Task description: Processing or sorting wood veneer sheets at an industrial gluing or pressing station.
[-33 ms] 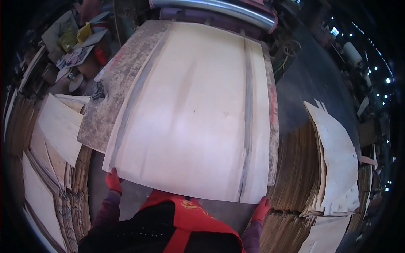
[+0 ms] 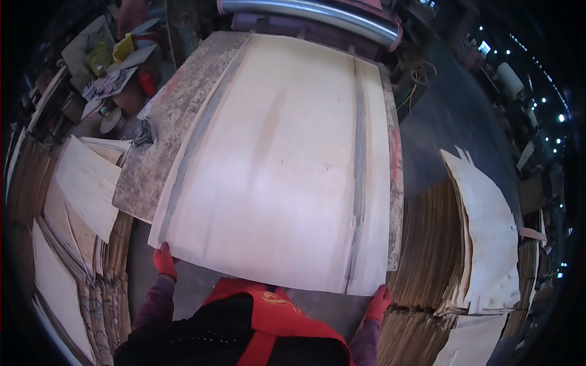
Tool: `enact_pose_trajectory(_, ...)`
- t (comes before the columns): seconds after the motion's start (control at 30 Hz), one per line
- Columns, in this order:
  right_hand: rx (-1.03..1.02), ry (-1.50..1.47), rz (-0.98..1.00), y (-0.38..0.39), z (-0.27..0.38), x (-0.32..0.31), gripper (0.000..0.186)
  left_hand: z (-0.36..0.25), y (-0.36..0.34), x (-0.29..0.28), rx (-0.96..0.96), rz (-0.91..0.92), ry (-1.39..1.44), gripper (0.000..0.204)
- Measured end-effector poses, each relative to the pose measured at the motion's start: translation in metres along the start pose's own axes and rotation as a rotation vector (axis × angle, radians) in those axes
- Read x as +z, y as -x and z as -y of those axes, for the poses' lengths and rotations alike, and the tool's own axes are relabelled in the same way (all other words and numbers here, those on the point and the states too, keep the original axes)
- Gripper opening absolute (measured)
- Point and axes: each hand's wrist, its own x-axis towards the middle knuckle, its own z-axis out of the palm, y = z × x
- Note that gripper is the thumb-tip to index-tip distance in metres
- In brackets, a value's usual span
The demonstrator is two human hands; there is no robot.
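A large pale wood veneer sheet (image 2: pixel 287 158) with grey lengthwise streaks lies across a stained work table (image 2: pixel 137 177), its near edge overhanging toward me. My left hand (image 2: pixel 164 261), in a red glove, grips the near left corner. At the near right corner, my right hand (image 2: pixel 379 301), gloved the same way, is closed on the sheet's edge. The fingers of both hands are partly hidden under the veneer. The sheet's far edge lies close to the machine with a shiny metal roller (image 2: pixel 311 13).
Stacks of veneer stand on both sides: a left stack (image 2: pixel 85 183) beside the table and a right stack (image 2: pixel 488 226). A dark crumpled object (image 2: pixel 143 132) sits at the table's left edge. Beyond it are a yellow bag (image 2: pixel 122 49) and clutter. A handwheel (image 2: pixel 422 73) is at the far right.
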Motion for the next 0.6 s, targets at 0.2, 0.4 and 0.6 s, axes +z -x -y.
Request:
enact_pose_trajectory(0.2, -0.202, 0.040, 0.050, -0.051, -0.011, 0.029, 0.034, -0.038, -0.027, 0.031, 0.080, 0.142, -0.049, 0.028)
enact_pose_trajectory(0.4, -0.148, -0.018, 0.096, -0.065, 0.028, 0.065, 0.032, -0.055, -0.048, 0.062, -0.027, 0.051, -0.224, 0.032)
enact_pose_trajectory(0.6, -0.119, 0.014, 0.095, -0.071, 0.042, 0.075, 0.031, -0.031, -0.073, 0.064, 0.000, 0.054, -0.201, 0.034)
